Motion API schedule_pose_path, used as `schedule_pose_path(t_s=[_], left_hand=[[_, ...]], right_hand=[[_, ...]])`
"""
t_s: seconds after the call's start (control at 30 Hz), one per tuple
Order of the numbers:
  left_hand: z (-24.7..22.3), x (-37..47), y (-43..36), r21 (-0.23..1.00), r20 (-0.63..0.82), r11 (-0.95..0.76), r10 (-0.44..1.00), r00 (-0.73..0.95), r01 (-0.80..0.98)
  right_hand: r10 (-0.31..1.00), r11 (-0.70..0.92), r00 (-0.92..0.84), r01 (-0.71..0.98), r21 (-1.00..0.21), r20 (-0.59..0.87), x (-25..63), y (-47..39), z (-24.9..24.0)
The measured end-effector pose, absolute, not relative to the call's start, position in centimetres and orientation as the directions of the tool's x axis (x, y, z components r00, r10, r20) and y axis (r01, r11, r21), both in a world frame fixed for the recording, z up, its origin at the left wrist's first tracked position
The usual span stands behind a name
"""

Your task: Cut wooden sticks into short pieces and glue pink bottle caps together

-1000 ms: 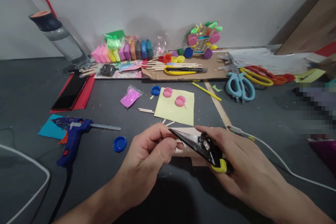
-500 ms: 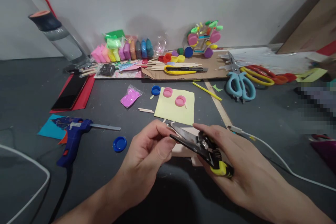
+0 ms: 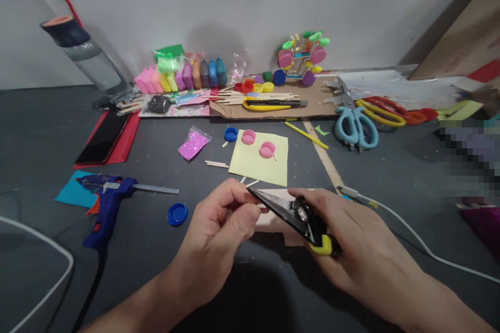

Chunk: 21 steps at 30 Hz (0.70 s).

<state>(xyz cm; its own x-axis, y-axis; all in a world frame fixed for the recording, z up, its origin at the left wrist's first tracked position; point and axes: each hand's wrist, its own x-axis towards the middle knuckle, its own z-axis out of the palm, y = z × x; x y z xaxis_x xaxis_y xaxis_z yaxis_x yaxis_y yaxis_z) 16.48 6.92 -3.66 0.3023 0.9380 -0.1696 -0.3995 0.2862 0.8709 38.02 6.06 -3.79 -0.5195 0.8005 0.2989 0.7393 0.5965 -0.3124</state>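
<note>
My right hand [image 3: 351,234] is wrapped round the black and yellow handles of spring-loaded snips [image 3: 300,213], whose narrow blades are now together and point left. Thumb and forefinger of my left hand [image 3: 224,223] are pinched on a small wooden stick [image 3: 263,207]; only its pale tip shows, just below the blades. Under the snips lies a pale sheet [image 3: 269,223], partly covered by both hands. Just beyond it, a yellow paper square [image 3: 253,166] carries two pink bottle caps [image 3: 267,150]. Short stick pieces [image 3: 216,164] lie to its left.
On the left are a blue glue gun [image 3: 111,203], a blue cap [image 3: 177,214], a phone [image 3: 103,138] and a water bottle [image 3: 86,54]. Clay packs [image 3: 187,75], a cutter knife [image 3: 275,104] and a cap-and-stick model [image 3: 300,57] line the back. Scissors [image 3: 355,119] lie right, near a white cable [image 3: 402,229].
The snips' blades have closed as my right hand squeezed the handles. The pale stick tip now shows at my left fingertips. My left hand has hardly moved.
</note>
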Motion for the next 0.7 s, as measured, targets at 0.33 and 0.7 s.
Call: schedule_pose_path(t_s=[0.33, 0.7], left_hand=[[-3.0, 16.1, 7.5, 0.856, -0.193, 0.289, 0.948, 0.255, -0.429], [-2.5, 15.3, 10.0, 0.502, -0.513, 0.412, 0.85, 0.122, -0.76]], right_hand=[[0.891, 0.453, -0.42, 0.85, -0.27, 0.173, 39.5, 7.0, -4.6], [0.784, 0.588, -0.616, 0.776, -0.227, -0.072, 39.1, 6.3, -3.8]])
